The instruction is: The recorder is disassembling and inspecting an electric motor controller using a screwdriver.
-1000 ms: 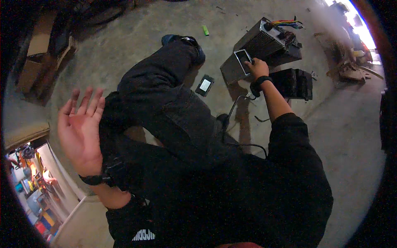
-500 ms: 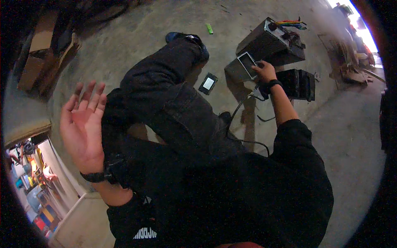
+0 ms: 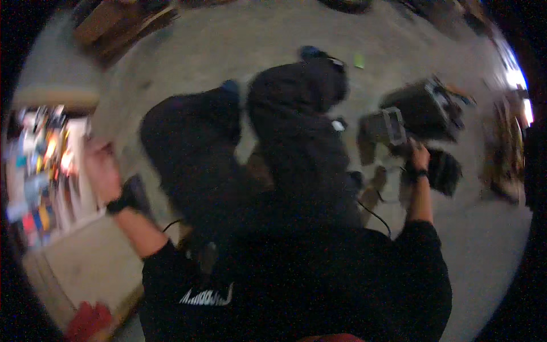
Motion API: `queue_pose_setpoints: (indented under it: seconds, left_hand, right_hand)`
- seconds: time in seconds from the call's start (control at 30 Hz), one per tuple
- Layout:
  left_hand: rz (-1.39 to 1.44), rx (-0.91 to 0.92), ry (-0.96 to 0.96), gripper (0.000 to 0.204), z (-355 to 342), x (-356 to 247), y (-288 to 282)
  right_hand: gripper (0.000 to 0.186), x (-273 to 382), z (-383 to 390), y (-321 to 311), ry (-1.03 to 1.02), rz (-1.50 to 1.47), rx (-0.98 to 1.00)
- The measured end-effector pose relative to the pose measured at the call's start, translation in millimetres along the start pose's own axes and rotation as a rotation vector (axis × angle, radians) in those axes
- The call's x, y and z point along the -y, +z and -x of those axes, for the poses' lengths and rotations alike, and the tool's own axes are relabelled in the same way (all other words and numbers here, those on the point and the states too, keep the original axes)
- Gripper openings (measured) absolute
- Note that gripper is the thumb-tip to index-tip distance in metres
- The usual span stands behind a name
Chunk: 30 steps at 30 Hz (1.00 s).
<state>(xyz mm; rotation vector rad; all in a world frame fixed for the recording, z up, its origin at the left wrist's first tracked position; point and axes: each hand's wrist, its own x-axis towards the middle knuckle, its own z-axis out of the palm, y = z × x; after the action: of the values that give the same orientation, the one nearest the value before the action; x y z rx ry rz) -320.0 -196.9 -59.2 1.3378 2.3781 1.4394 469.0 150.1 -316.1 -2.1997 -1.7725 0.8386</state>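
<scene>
My right hand point(image 3: 420, 155) is at the right, by the near edge of a grey metal box with a pale rectangular rim point(image 3: 394, 125). A dark shape point(image 3: 401, 149) lies by its fingertips, too blurred to name; whether the hand grips it is unclear. Close to that wrist sits a black block-shaped unit point(image 3: 445, 172). Behind the box stands a larger dark finned metal case point(image 3: 424, 108) with wires at its far end. My left hand point(image 3: 101, 170) is raised at the far left, away from these things, its fingers smeared by motion.
My bent legs point(image 3: 296, 119) fill the middle. A black cable point(image 3: 376, 216) runs beside my right leg. A small green item point(image 3: 359, 60) lies on the concrete floor. Cardboard point(image 3: 117, 28) is at the upper left, colourful clutter point(image 3: 45, 171) at the left, a red item point(image 3: 88, 322) at the lower left.
The view has swung left and blurred, so the boxes sit lower and farther right. My right hand is off the pale rim, nearer the black unit. Both legs now show bent side by side.
</scene>
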Motion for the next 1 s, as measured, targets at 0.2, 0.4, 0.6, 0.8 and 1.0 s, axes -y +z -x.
queue_pose_setpoints:
  seconds: [0.2, 0.4, 0.6, 0.8, 1.0]
  left_hand:
    - [0.042, -0.187, -0.75, 0.024, 68.2, 128.1, 50.1]
    - [-0.492, 0.075, -0.86, 0.029, 229.1, 242.5, 67.0]
    - [-0.424, 0.381, -1.081, 0.044, 256.2, 227.4, 128.7]
    - [-0.492, 0.364, -0.987, 0.076, 265.6, 269.8, 154.3]
    - [-0.616, 0.228, -1.073, 0.09, 232.5, 229.5, 214.4]
  right_hand:
    - [0.046, -174.0, -65.2, -0.3, -0.61, 0.268, 0.102]
    - [0.042, -159.0, -66.2, 34.1, -0.332, 0.106, 0.227]
    - [0.035, -133.5, -12.3, -14.3, -0.325, 0.325, 0.24]
    - [0.028, -124.1, 12.4, -3.3, -0.413, 0.436, 0.319]
    - [0.025, -164.4, 5.0, -87.8, -0.914, 0.942, 0.118]
